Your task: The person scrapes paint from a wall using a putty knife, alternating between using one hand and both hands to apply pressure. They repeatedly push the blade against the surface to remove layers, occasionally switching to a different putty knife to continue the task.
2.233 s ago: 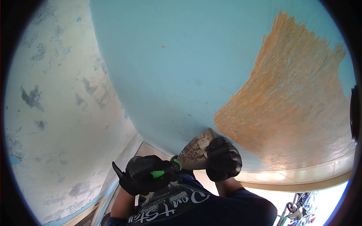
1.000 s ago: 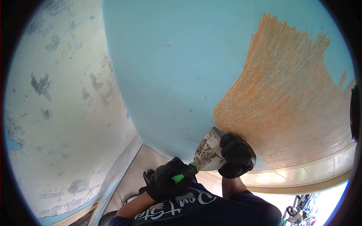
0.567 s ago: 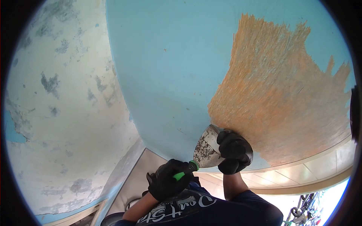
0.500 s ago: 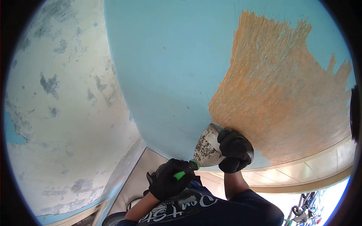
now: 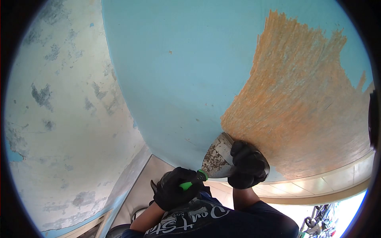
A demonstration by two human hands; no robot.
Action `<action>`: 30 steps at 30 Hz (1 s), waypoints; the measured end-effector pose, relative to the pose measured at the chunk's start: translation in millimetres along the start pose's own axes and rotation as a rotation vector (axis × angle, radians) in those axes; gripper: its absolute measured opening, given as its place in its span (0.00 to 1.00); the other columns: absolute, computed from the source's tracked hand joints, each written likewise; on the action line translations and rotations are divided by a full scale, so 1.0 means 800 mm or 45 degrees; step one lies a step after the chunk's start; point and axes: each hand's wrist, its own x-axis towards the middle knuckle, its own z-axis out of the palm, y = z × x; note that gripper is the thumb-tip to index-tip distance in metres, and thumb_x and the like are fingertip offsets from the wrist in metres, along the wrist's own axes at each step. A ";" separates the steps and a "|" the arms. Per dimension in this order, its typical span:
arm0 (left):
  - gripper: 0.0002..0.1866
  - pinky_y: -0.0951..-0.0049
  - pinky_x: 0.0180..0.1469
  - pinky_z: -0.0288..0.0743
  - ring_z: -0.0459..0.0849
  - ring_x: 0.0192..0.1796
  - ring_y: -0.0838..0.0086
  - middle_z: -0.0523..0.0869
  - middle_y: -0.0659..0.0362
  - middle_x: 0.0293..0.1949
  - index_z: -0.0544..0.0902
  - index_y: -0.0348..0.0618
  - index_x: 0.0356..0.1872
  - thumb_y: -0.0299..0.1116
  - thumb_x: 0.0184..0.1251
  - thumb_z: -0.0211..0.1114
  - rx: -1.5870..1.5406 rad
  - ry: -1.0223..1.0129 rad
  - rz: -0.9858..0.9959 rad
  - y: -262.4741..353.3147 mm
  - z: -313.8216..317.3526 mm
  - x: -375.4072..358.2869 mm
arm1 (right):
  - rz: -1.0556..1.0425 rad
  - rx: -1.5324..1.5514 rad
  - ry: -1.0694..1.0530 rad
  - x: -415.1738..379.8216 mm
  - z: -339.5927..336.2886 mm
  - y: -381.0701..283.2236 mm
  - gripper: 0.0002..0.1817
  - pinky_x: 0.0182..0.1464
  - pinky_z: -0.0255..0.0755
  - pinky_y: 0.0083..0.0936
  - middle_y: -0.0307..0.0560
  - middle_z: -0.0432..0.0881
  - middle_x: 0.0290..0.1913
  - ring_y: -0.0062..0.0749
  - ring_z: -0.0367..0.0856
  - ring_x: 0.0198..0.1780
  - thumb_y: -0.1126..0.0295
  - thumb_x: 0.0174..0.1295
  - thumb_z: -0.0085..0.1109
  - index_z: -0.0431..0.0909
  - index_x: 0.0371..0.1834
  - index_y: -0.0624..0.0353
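Observation:
My left hand (image 5: 177,189), in a black glove, is wrapped around the green and black handle of a wide paint scraper (image 5: 217,158). The metal blade is smeared with white and dark residue. My right hand (image 5: 249,164), also black-gloved, is closed with curled fingers on the blade's right side. The blade's far corner lies at the wall, by the lower left tip of a rough orange-brown bare patch (image 5: 293,95). Around that patch is smooth light blue paint (image 5: 178,71).
To the left, a second wall (image 5: 71,119) is whitish with grey blotches and meets the blue one at a corner. Pale tiles (image 5: 305,186) run along the bottom right. Beyond them, at the lower right, are cluttered bicycle-like parts (image 5: 317,222).
The view has shifted slightly, so the bare patch sits a little further right in frame. Both hands keep their hold on the scraper, which has barely moved.

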 end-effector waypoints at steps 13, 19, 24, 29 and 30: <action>0.19 0.63 0.37 0.82 0.90 0.34 0.61 0.90 0.53 0.36 0.83 0.45 0.41 0.30 0.51 0.84 -0.041 -0.043 -0.042 0.000 -0.001 0.001 | 0.100 -0.177 -0.118 -0.011 -0.010 -0.007 0.16 0.28 0.71 0.37 0.43 0.71 0.22 0.36 0.70 0.23 0.75 0.61 0.63 0.67 0.19 0.59; 0.18 0.62 0.38 0.82 0.91 0.35 0.60 0.89 0.53 0.36 0.83 0.43 0.40 0.29 0.50 0.82 0.016 0.001 0.152 -0.010 -0.017 0.022 | 0.098 -0.036 0.128 -0.022 -0.009 0.005 0.16 0.35 0.72 0.43 0.47 0.75 0.24 0.41 0.75 0.30 0.70 0.59 0.71 0.72 0.23 0.60; 0.16 0.61 0.39 0.82 0.90 0.37 0.58 0.89 0.53 0.37 0.83 0.42 0.43 0.28 0.55 0.79 0.002 -0.039 -0.023 0.020 -0.010 -0.011 | 0.034 0.105 -0.105 -0.012 -0.017 -0.002 0.16 0.34 0.69 0.40 0.45 0.75 0.25 0.38 0.74 0.28 0.67 0.59 0.74 0.75 0.26 0.63; 0.16 0.61 0.40 0.81 0.90 0.38 0.59 0.89 0.53 0.38 0.83 0.43 0.45 0.27 0.56 0.78 -0.075 0.035 -0.018 0.008 0.001 -0.015 | -0.018 0.162 -0.006 -0.016 -0.010 0.005 0.16 0.33 0.68 0.40 0.45 0.74 0.25 0.37 0.73 0.28 0.66 0.61 0.75 0.76 0.28 0.64; 0.17 0.62 0.41 0.81 0.90 0.38 0.59 0.89 0.53 0.38 0.83 0.44 0.46 0.27 0.56 0.78 -0.070 0.046 -0.018 0.007 0.002 -0.015 | -0.006 0.140 -0.022 -0.016 -0.011 0.004 0.16 0.33 0.68 0.40 0.45 0.74 0.24 0.36 0.73 0.28 0.67 0.62 0.74 0.76 0.29 0.64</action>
